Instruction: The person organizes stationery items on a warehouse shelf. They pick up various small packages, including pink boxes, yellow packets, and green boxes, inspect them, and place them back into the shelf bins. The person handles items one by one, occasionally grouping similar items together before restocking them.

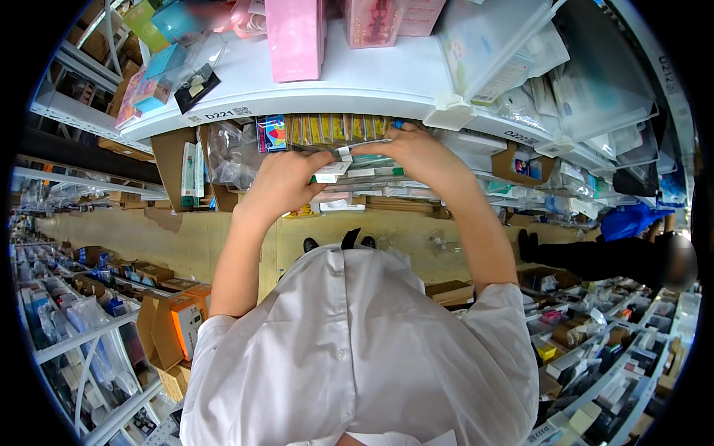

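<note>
- Nearest is a white shirt [342, 334], between the two bare forearms.
- Beyond it, the left hand [286, 181] curls with thumb and fingertips at a small white box [332, 172]; whether they pinch it, I cannot tell.
- To the right, the right hand [424, 154] bends over clear packets [375, 173], its grip unclear.
- The white box lies between the hands, by the packets.
- Farther, yellow packets [338, 129] stand in a row below a white shelf [230, 82] bearing a pink box [294, 44].

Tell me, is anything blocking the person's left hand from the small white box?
Nothing visible: the left hand appears to touch the small white box directly, and the right hand is off to the box's right.
</note>
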### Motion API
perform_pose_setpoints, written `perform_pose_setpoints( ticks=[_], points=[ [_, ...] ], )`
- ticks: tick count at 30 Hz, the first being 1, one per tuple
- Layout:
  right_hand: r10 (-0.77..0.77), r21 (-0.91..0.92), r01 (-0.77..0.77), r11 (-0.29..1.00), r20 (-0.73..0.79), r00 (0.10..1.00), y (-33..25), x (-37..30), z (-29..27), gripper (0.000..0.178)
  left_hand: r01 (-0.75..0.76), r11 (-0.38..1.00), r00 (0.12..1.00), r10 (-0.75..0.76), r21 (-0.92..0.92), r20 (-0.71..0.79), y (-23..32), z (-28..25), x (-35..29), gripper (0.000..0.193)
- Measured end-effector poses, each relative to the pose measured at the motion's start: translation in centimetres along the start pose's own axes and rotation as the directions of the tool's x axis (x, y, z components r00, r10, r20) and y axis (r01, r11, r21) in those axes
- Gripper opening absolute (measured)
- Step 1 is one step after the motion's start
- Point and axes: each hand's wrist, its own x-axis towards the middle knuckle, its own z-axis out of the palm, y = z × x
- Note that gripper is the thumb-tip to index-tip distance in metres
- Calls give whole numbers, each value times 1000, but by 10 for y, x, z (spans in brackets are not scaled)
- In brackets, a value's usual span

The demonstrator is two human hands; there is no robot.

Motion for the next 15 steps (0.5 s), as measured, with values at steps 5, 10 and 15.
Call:
perform_pose_setpoints(
  ticks=[5, 10, 15],
  points=[
    [-27, 60, 29, 998, -33, 999, -1, -7, 0, 77, -16, 1000, 999, 16, 1, 32, 6, -9, 4, 45],
    [22, 200, -6, 980, -78, 997, 1, -15, 12, 62, -43, 999, 999, 43, -5, 16, 3, -5, 6, 43],
    [10, 230, 26, 973, -154, 988, -9, -28, 18, 67, -31, 999, 998, 32, 22, -54, 1, 6, -1, 44]
  ],
)
